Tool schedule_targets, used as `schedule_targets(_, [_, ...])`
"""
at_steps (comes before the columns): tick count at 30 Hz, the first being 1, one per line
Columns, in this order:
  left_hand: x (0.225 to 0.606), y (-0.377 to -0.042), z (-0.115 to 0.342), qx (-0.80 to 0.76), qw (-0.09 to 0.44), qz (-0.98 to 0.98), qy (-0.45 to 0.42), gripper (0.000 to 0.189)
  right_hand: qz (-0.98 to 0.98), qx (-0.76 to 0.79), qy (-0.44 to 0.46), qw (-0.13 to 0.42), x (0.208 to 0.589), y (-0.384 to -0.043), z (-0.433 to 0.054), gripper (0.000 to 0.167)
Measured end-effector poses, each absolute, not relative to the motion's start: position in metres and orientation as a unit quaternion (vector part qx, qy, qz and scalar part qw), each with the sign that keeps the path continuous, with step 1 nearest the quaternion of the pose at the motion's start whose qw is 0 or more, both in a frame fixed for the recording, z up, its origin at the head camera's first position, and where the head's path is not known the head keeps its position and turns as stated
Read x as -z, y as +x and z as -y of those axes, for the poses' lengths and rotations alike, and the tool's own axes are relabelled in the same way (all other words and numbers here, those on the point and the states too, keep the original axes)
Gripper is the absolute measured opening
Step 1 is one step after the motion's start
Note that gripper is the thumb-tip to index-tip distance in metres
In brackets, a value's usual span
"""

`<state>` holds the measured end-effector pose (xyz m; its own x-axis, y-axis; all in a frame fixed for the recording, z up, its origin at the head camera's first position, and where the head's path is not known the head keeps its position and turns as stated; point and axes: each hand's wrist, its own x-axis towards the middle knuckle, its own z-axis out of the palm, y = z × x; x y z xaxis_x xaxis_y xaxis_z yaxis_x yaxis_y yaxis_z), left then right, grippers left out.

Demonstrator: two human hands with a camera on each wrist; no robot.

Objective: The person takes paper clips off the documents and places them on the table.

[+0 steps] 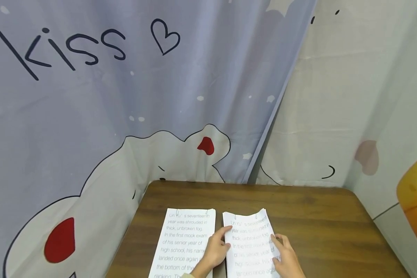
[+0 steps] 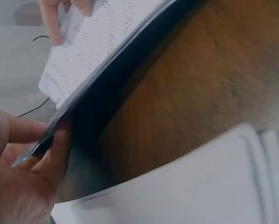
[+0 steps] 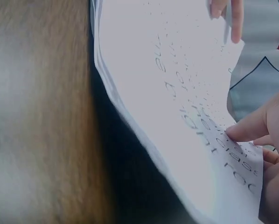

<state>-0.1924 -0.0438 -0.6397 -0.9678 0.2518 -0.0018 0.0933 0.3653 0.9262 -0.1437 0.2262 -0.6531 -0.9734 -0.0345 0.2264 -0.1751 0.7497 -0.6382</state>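
1. Holding printed sheets (image 1: 248, 249) over the worktop (image 1: 333, 231), head view: left hand (image 1: 216, 248) and right hand (image 1: 286, 256); another stack (image 1: 182, 239) lies left.
2. Left wrist: grip clamped on the sheets' left edge.
3. Right wrist: grip clamped on their right edge.

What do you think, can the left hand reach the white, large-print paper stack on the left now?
Probably yes: nothing visible blocks the left hand, which overlaps the left paper stack in the head view. But it pinches the white, printed right paper stack, so may need to let go first.
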Motion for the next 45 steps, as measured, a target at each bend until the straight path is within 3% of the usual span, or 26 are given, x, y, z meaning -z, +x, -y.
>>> schedule_targets(5, [0.644,-0.186,0.040,-0.526,0.069,-0.838,0.126,0.066,0.924,-0.349,0.057,0.146,0.653,-0.139,-0.224,0.075])
schedule_targets(7, [0.645,-0.185,0.040,-0.529,0.056,-0.837,0.126,0.068,0.913,-0.380,0.051,0.139,0.651,-0.138,-0.223,0.076])
schedule_targets(15, [0.634,-0.188,0.052,-0.613,0.070,-0.776,0.129,0.074,0.846,-0.532,-0.040,0.009,0.632,-0.148,-0.232,0.083])
schedule_targets(29, [0.629,-0.175,0.062,-0.681,0.094,-0.714,0.128,0.076,0.793,-0.609,-0.003,-0.010,0.595,-0.218,-0.246,0.059])
schedule_targets(37, [0.629,-0.171,0.061,-0.688,0.087,-0.706,0.145,0.078,0.748,-0.664,-0.003,-0.025,0.590,-0.241,-0.244,0.036])
schedule_targets(45, [0.625,-0.172,0.061,-0.684,0.090,-0.711,0.136,0.078,0.759,-0.650,0.025,-0.037,0.588,-0.250,-0.241,0.032])
